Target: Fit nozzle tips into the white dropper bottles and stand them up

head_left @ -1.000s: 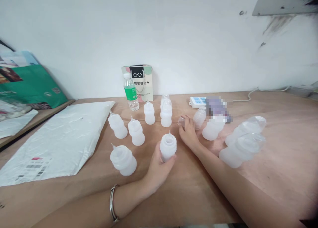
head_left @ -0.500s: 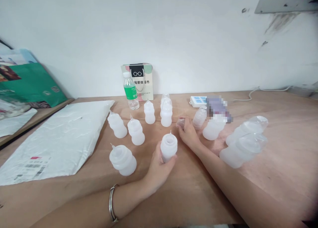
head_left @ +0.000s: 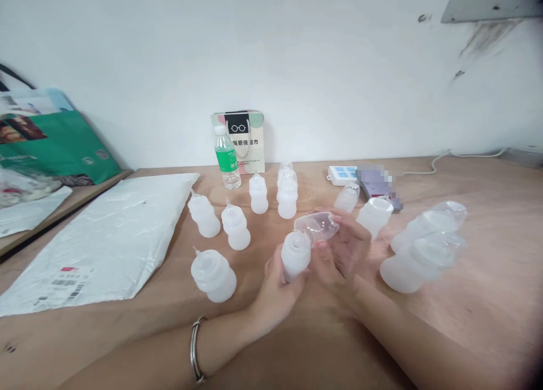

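Observation:
My left hand [head_left: 278, 282] is wrapped round a white squeeze bottle [head_left: 296, 257] with a thin nozzle, held upright just above or on the table. In my right hand [head_left: 345, 248] a clear plastic cap [head_left: 317, 226] is pinched, tilted sideways with one end close to the bottle's top. Whether cap and bottle touch, I cannot tell. To the left stand several uncapped bottles, one [head_left: 213, 275] nearest my left wrist. A capped bottle [head_left: 288, 195] stands behind my hands, and a loose clear cap [head_left: 347, 197] sits beyond my right fingers.
On the right are two capped bottles [head_left: 424, 260] and an uncapped one [head_left: 375, 214]. A power strip [head_left: 343, 175] and a partly blurred box [head_left: 379, 186] lie behind. A white mailing bag [head_left: 114, 231], a water bottle [head_left: 228, 161] and a paper bag [head_left: 254, 144] occupy the left and back.
My right hand has picked the clear cap up from the table and brought it towards me, beside the bottle's top. My left hand keeps its hold; the view has shifted slightly.

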Action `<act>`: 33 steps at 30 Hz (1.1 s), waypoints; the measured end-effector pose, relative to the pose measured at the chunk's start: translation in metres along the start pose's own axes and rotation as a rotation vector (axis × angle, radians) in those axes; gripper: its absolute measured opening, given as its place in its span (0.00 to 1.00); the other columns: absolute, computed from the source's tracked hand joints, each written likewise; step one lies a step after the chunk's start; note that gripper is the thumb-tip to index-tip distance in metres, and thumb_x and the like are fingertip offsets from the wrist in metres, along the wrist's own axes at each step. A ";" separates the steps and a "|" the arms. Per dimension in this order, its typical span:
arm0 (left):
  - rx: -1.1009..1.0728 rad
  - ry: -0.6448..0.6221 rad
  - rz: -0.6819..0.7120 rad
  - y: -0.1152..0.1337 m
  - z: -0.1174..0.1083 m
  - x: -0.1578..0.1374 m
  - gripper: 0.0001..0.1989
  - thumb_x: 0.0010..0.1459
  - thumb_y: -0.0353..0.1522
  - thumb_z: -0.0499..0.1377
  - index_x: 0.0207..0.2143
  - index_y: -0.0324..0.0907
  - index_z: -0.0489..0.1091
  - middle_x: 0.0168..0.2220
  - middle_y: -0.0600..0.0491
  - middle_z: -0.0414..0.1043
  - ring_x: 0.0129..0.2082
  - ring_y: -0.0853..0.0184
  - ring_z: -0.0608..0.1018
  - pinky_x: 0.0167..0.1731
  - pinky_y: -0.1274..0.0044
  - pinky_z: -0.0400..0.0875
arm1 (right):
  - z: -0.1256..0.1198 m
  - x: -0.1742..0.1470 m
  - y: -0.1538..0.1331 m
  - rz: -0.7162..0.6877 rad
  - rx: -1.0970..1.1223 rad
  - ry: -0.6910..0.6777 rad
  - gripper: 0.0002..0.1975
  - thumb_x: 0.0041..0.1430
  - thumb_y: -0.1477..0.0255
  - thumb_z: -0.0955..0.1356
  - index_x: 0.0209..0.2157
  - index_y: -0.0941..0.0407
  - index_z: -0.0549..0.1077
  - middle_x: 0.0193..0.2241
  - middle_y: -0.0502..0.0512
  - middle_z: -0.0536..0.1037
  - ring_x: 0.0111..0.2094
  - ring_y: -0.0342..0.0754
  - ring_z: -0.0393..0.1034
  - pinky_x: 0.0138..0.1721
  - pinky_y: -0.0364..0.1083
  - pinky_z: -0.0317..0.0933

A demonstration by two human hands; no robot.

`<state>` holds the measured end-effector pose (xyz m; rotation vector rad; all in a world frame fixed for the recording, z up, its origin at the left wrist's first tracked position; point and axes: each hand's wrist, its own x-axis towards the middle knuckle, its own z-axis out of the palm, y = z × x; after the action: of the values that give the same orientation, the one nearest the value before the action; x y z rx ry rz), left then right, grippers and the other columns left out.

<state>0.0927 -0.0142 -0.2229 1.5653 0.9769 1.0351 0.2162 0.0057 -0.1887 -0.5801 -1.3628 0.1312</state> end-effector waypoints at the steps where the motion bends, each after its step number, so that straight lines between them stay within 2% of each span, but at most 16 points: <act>1: 0.001 -0.008 0.002 0.000 0.000 0.000 0.20 0.56 0.34 0.58 0.51 0.45 0.61 0.52 0.47 0.66 0.55 0.56 0.66 0.55 0.63 0.60 | 0.000 0.001 0.000 -0.009 -0.008 -0.050 0.20 0.59 0.73 0.63 0.52 0.45 0.60 0.46 0.56 0.67 0.46 0.53 0.66 0.43 0.58 0.67; 4: 0.007 -0.030 0.013 0.001 0.000 0.000 0.20 0.56 0.36 0.58 0.52 0.46 0.60 0.52 0.47 0.66 0.55 0.56 0.66 0.54 0.63 0.61 | -0.003 0.001 0.004 -0.054 -0.043 -0.216 0.23 0.56 0.77 0.65 0.53 0.49 0.61 0.46 0.57 0.68 0.48 0.53 0.65 0.46 0.57 0.65; 7: 0.024 -0.030 0.007 0.002 -0.001 -0.001 0.19 0.57 0.37 0.58 0.51 0.46 0.61 0.50 0.48 0.67 0.53 0.57 0.67 0.53 0.63 0.61 | -0.005 -0.004 0.011 -0.019 -0.036 -0.297 0.22 0.57 0.77 0.65 0.53 0.51 0.61 0.45 0.57 0.68 0.46 0.52 0.66 0.45 0.55 0.65; 10: 0.034 -0.040 0.008 0.001 -0.001 -0.001 0.20 0.57 0.36 0.58 0.51 0.46 0.61 0.47 0.48 0.68 0.52 0.57 0.68 0.52 0.63 0.63 | -0.004 -0.010 0.014 0.034 0.022 -0.294 0.22 0.57 0.76 0.64 0.53 0.49 0.60 0.45 0.57 0.67 0.45 0.52 0.67 0.42 0.55 0.66; 15: 0.037 -0.046 0.032 0.000 -0.001 0.000 0.19 0.56 0.34 0.58 0.50 0.46 0.62 0.45 0.49 0.69 0.51 0.58 0.68 0.52 0.63 0.63 | 0.000 -0.013 0.012 0.014 0.142 -0.277 0.22 0.59 0.76 0.62 0.54 0.47 0.57 0.45 0.57 0.67 0.43 0.51 0.68 0.40 0.54 0.67; 26: 0.030 -0.034 0.008 0.001 0.000 0.001 0.17 0.56 0.33 0.58 0.49 0.45 0.62 0.45 0.49 0.69 0.51 0.58 0.68 0.52 0.63 0.63 | 0.005 -0.017 0.013 0.066 0.165 -0.266 0.20 0.61 0.74 0.62 0.53 0.46 0.56 0.43 0.57 0.69 0.42 0.52 0.69 0.39 0.55 0.67; 33: 0.020 -0.032 0.005 0.003 -0.001 0.001 0.18 0.56 0.33 0.58 0.50 0.45 0.62 0.46 0.49 0.69 0.50 0.58 0.69 0.51 0.63 0.64 | 0.007 -0.018 0.016 0.014 0.129 -0.269 0.19 0.60 0.74 0.62 0.52 0.46 0.57 0.43 0.56 0.67 0.42 0.51 0.67 0.39 0.54 0.66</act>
<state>0.0923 -0.0140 -0.2201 1.5964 0.9650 1.0033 0.2092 0.0144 -0.2113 -0.4750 -1.5975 0.3159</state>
